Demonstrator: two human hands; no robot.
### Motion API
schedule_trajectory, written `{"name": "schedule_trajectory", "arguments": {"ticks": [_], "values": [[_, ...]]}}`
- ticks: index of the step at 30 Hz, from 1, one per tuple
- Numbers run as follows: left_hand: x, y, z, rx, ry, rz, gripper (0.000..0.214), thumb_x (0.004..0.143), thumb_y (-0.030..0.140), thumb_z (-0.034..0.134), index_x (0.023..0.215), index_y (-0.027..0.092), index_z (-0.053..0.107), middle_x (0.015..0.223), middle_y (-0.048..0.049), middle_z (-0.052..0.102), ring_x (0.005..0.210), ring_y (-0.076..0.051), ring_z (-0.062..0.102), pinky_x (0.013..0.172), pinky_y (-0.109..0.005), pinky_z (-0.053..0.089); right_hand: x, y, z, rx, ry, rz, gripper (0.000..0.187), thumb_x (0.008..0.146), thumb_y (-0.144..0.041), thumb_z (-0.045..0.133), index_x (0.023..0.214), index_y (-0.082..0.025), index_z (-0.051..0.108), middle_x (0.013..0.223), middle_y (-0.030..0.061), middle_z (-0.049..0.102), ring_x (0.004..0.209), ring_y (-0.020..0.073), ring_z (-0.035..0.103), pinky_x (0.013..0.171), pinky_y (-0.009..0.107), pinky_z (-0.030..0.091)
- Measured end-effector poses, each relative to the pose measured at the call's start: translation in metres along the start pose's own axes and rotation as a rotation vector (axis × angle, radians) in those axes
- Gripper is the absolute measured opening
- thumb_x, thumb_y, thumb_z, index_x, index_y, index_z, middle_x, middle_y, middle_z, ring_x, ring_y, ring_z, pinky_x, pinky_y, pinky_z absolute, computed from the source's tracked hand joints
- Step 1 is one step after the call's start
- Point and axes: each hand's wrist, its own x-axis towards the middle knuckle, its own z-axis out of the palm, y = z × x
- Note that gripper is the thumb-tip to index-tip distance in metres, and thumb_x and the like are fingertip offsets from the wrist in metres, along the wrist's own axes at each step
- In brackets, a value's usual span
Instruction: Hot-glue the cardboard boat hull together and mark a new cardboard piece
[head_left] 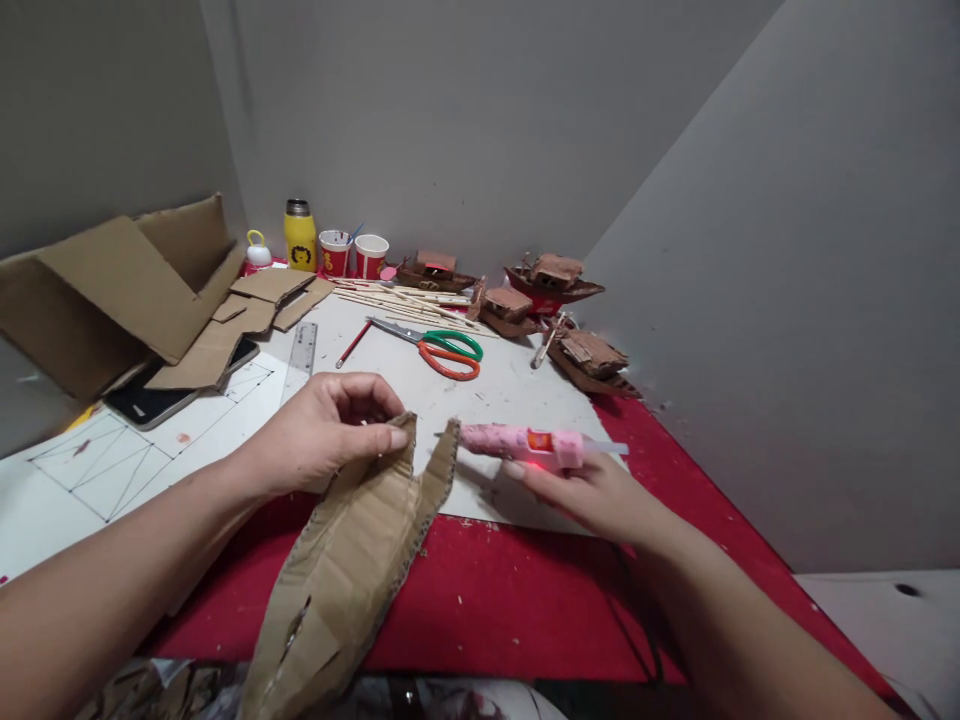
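Cutout (352, 570) of brown cardboard: held up at the near edge of the table, slanting, notched end uppermost, lower end running out of view at the bottom. Two prongs flank the notch; one slit and a crease or cut show in the lower half. Corrugation visible along the right edge.

Left hand (345, 430): closed on the left prong, thumb on the near face, fingers behind.

Right hand (581, 490): closed around a pink glue gun (491, 440), nozzle pointing left. Dark tip shows just past the right prong, apparently behind it; contact cannot be told. Red light glows near the thumb. Glue stick (611, 449) projects from the rear.

Surface: white board (517, 390) over red cloth (510, 600). On the board, beyond the hands: scissors (459, 344) with one green and one orange handle, blades slightly apart; pencil (352, 345) near the blade tips; ruler (301, 350) further left.

Back: yellow bottle (300, 240), two cups (371, 258), loose sticks (397, 297). Right rear: four brown model boats (589, 355), roofed.

Left: phone (154, 400) partly under cardboard scraps (217, 345); sheet (45, 500) with ruled line drawings in front.
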Motion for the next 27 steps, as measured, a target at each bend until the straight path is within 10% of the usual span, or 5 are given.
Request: {"name": "schedule_trajectory", "arguments": {"ticks": [8, 12, 18, 27], "values": [[-0.002, -0.003, 0.008, 0.183, 0.276, 0.135, 0.012, 0.073, 0.023, 0.073, 0.074, 0.017, 0.063, 0.069, 0.0036, 0.062, 0.062, -0.008, 0.053, 0.057, -0.018, 0.042, 0.006, -0.003, 0.014, -1.002, -0.001, 0.293, 0.028, 0.090, -0.034, 0.048, 0.097, -0.013, 0.065, 0.093, 0.0136, 0.070, 0.071, 0.0239, 0.067, 0.057, 0.030, 0.041], [-0.005, -0.002, 0.012, 0.269, 0.326, 0.211, 0.008, 0.073, 0.021, 0.072, 0.075, 0.018, 0.065, 0.069, 0.0040, 0.064, 0.063, -0.008, 0.054, 0.057, -0.018, 0.041, -0.003, -0.019, -0.001, -0.854, -0.057, 0.228, 0.039, 0.085, -0.049, 0.056, 0.099, -0.014, 0.067, 0.102, 0.0151, 0.069, 0.082, 0.0261, 0.067, 0.066, 0.031, 0.046], [-0.010, -0.001, 0.020, 0.323, 0.334, 0.265, 0.007, 0.074, 0.021, 0.071, 0.073, 0.018, 0.066, 0.070, 0.0033, 0.065, 0.063, -0.009, 0.055, 0.057, -0.018, 0.042, 0.003, -0.058, 0.016, -0.198, 0.464, 0.107, 0.035, 0.086, -0.040, 0.060, 0.107, -0.013, 0.069, 0.096, 0.0103, 0.074, 0.073, 0.0180, 0.067, 0.067, 0.028, 0.050], [-0.010, -0.003, 0.021, 0.301, 0.355, 0.266, 0.006, 0.073, 0.019, 0.071, 0.074, 0.018, 0.065, 0.070, 0.0033, 0.064, 0.061, -0.009, 0.053, 0.056, -0.018, 0.042, 0.034, -0.070, 0.056, -0.008, 0.444, -0.002, 0.019, 0.086, -0.017, 0.055, 0.072, -0.013, 0.067, 0.066, 0.0012, 0.064, 0.060, 0.0110, 0.053, 0.058, 0.023, 0.039]]}}
